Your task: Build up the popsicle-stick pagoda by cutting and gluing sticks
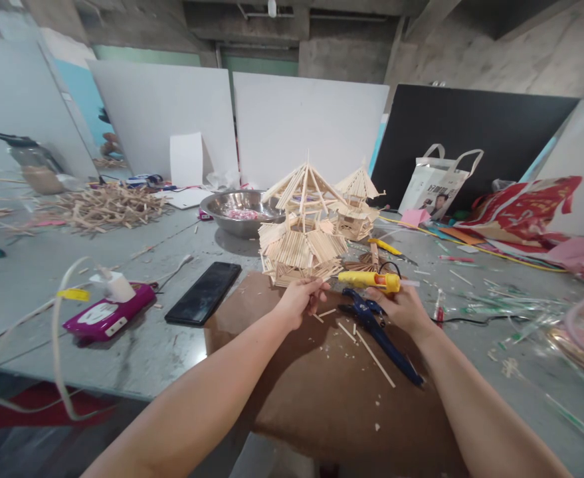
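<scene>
One stick pagoda [304, 251] stands just beyond the left hand [300, 302], grip unclear; the right hand [405, 307] clasps a glue gun [364, 279].

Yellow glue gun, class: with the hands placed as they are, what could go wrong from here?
The yellow glue gun points toward the left hand; if hot, its nozzle might burn the fingers.
The right hand is close beside the blue pliers and could knock them.
The stick model is built of thin sticks, so a bump might loosen some.
</scene>
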The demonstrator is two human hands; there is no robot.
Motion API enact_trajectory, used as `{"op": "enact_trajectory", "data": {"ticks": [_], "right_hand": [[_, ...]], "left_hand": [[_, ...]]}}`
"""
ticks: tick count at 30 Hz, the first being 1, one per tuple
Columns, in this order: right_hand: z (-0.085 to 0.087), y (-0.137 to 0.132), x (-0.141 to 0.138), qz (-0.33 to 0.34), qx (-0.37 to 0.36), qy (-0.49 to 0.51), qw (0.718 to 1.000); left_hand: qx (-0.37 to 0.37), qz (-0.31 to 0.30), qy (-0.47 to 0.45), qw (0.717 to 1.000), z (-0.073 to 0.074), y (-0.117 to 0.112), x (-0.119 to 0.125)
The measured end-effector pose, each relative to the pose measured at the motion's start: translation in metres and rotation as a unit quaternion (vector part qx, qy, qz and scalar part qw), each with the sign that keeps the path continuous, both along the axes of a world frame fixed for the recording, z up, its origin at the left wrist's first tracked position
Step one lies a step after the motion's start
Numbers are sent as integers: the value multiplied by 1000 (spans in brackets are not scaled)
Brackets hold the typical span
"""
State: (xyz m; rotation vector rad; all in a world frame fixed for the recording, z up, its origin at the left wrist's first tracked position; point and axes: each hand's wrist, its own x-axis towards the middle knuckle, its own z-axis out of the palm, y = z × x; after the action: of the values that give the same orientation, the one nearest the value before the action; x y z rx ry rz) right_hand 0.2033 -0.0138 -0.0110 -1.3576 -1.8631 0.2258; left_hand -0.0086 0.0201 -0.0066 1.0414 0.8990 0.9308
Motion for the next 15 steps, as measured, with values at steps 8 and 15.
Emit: {"op": "enact_trajectory", "data": {"ticks": [8, 15], "right_hand": [[6, -2, 1, -17, 16, 1, 1000], [9, -3, 2, -36, 45, -6, 998]], "left_hand": [[4, 5, -2, 1000, 0, 0, 0], [4, 6, 1, 1000, 0, 0, 0]]}}
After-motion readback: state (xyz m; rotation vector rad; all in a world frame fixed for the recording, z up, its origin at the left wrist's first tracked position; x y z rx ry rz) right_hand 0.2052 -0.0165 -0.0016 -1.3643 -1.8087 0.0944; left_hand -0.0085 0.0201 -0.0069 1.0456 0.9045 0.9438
